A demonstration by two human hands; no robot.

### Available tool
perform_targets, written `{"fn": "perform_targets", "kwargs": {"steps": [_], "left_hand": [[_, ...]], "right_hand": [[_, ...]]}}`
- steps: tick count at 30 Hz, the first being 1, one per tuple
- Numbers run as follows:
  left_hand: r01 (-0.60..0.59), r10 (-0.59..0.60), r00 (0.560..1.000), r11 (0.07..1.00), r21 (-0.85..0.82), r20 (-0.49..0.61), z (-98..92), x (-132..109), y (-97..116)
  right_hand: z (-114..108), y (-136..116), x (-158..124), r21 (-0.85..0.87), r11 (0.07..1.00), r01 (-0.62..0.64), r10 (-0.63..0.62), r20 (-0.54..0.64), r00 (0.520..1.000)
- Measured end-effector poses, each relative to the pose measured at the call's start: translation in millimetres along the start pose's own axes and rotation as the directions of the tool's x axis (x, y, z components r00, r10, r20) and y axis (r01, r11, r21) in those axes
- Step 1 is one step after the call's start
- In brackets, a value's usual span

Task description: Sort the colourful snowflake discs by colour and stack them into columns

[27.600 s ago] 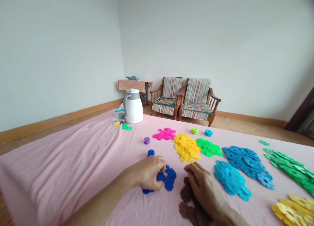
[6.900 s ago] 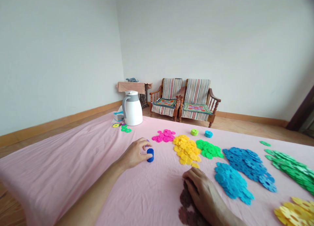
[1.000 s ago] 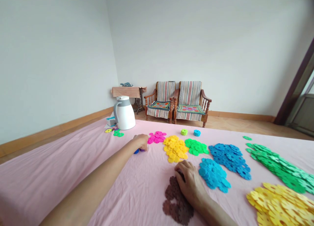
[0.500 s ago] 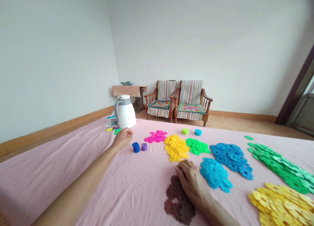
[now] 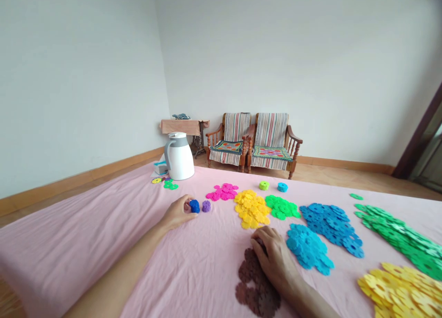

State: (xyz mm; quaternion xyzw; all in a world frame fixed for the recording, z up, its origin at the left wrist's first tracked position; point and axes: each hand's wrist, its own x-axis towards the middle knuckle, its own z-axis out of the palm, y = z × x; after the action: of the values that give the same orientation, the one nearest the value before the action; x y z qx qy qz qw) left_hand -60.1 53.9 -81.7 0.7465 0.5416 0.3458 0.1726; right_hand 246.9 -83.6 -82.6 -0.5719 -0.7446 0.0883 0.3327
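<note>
My left hand (image 5: 177, 212) is at a short stack of dark blue snowflake discs (image 5: 194, 206), thumb and fingers closed about its left side. Just right of it stands a short purple stack (image 5: 206, 206). My right hand (image 5: 272, 256) lies over the right side of a pile of brown snowflake discs (image 5: 249, 267), its fingers curled round brown discs that mostly hide beneath them. Past its fingertips is a pile of yellow discs (image 5: 251, 208). A light blue pile (image 5: 307, 248) lies to its right.
Pink cloth (image 5: 145, 253) covers the table. Piles of pink (image 5: 223, 192), green (image 5: 282, 207), blue (image 5: 329, 223), darker green (image 5: 397, 235) and larger yellow discs (image 5: 404, 288) lie about. Small lime (image 5: 264, 185) and cyan stacks (image 5: 282, 187) stand farther back. A white jug (image 5: 181, 159) stands far left.
My left hand has come from near the jug, toward me and rightward, onto the dark blue stack. My right hand stays on the brown pile. The view has shifted slightly.
</note>
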Motion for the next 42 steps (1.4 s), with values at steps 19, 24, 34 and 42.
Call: {"fn": "perform_targets", "kwargs": {"steps": [19,24,34,42], "left_hand": [[-0.022,0.079,0.993,0.862,0.507,-0.092,-7.6,-19,24],[-0.006,0.041,0.998,0.829,0.559,-0.05,-7.5,-19,27],[-0.035,0.057,0.998,0.837,0.546,-0.023,-6.2,-19,28],[-0.007,0.014,1.0,0.852,0.523,-0.011,-7.0,-19,32]], "right_hand": [[1,1,-1,-0.014,1.0,0.007,-0.007,0.007,1.0],[1,2,-1,-0.017,1.0,0.004,-0.004,0.009,1.0],[1,1,-1,-0.022,1.0,0.01,-0.01,0.002,1.0],[2,2,-1,-0.015,1.0,0.009,-0.009,-0.001,1.0]]}}
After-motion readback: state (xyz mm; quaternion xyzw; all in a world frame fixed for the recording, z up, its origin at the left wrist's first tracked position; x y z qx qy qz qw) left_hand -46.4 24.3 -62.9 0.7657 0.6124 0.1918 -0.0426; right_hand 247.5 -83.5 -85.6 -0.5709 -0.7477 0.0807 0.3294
